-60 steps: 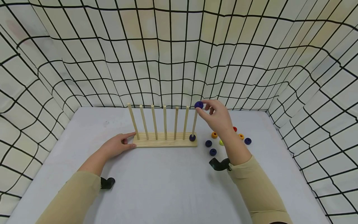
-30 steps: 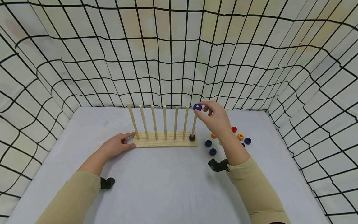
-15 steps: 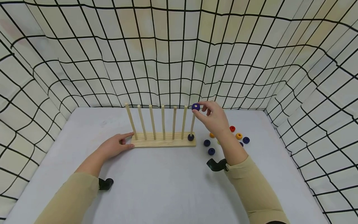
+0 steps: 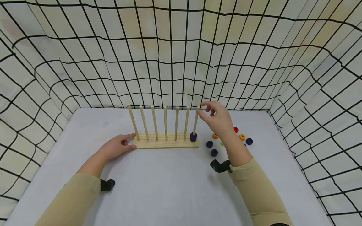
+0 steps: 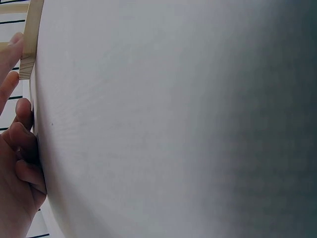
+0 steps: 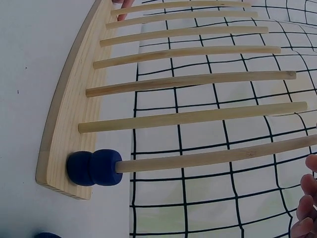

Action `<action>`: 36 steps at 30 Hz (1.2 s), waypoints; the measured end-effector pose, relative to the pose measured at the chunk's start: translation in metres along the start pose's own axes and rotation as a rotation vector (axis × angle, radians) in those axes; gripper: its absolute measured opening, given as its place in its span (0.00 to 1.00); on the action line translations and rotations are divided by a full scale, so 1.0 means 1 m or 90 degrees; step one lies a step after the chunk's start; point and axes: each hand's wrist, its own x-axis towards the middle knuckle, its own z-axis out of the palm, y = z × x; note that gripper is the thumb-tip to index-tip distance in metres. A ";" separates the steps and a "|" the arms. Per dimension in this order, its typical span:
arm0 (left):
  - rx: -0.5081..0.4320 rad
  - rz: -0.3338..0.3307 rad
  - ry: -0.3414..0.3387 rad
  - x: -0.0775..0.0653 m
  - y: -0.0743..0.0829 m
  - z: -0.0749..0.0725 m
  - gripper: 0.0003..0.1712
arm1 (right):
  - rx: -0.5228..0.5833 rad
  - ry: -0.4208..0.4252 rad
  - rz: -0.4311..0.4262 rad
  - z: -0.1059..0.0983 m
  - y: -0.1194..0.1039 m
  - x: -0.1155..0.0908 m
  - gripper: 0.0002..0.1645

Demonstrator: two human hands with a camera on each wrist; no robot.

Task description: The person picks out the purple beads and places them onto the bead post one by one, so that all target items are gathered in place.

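Note:
A wooden peg board [image 4: 167, 144] with several upright pegs stands on the table. Two dark blue beads [image 6: 105, 167] are stacked on its rightmost peg [image 6: 218, 156], down at the base. My right hand [image 4: 218, 121] is at the top of that peg, thumb and index finger apart beside its tip, holding nothing. Its fingertips [image 6: 308, 186] show at the right edge of the right wrist view. My left hand [image 4: 115, 147] holds the board's left end between thumb and index finger, while the other fingers curl beneath the palm in the left wrist view.
Loose beads lie right of the board: blue beads [image 4: 214, 153], orange beads [image 4: 242, 137], a red bead [image 4: 236, 129] and a yellow-green one [image 4: 222, 143], some partly hidden by my right forearm. Black netting [image 4: 175, 72] over white walls surrounds the white table [image 4: 158, 188].
The right hand has let go of a blue bead at the peg's top, and it has dropped onto the bead at the bottom. The left hand stays at the board's end.

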 end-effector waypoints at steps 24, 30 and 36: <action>-0.001 -0.005 -0.007 -0.001 0.001 -0.001 0.43 | -0.005 -0.046 0.037 -0.006 0.018 -0.015 0.23; -0.003 -0.004 -0.010 -0.001 0.002 -0.002 0.43 | -0.030 -0.050 0.046 -0.008 0.024 -0.019 0.23; 0.002 -0.003 -0.010 -0.001 0.002 -0.002 0.43 | -0.048 -0.064 0.060 -0.009 0.030 -0.021 0.25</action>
